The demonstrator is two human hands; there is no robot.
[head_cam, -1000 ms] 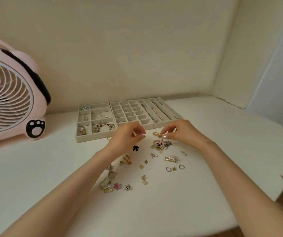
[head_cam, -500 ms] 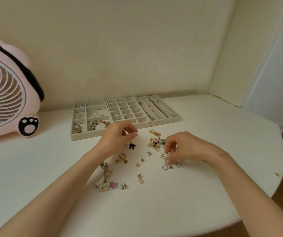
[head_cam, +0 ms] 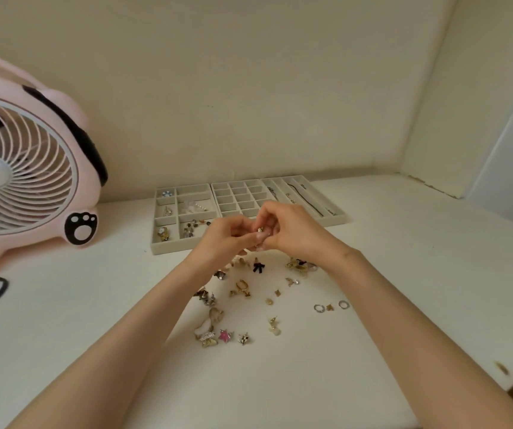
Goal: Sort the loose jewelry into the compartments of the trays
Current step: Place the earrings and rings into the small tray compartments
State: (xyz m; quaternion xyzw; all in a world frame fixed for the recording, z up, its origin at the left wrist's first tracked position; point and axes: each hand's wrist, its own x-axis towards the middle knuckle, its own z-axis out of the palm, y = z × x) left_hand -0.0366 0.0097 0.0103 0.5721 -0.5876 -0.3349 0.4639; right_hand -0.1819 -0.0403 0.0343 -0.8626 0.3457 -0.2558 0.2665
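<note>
Head view gives us both hands raised together above the desk [head_cam: 403, 274], just in front of the trays [head_cam: 168, 247]. The left hand [head_cam: 227, 238] and right hand [head_cam: 290, 230] meet fingertip to fingertip, and the fingers [head_cam: 245, 235] of both are drawn narrow around a small gold piece [head_cam: 259, 230] pinched between them. We cannot tell which hand bears most of it, nor which way its long axis runs, since it is too small to read. We judge that the coming move turns on the trays lying straight beyond the fingers, away from the person. The grid tray [head_cam: 239, 191] of small cells sits directly behind the held piece. The left tray [head_cam: 176, 215], which holds several pieces, is nearer the left hand, and the tray of long slots [head_cam: 337, 220] is nearer the right. The loose jewelry [head_cam: 242, 287] lies scattered on the desk below the hands and nearer the person, apart from the trays.
</note>
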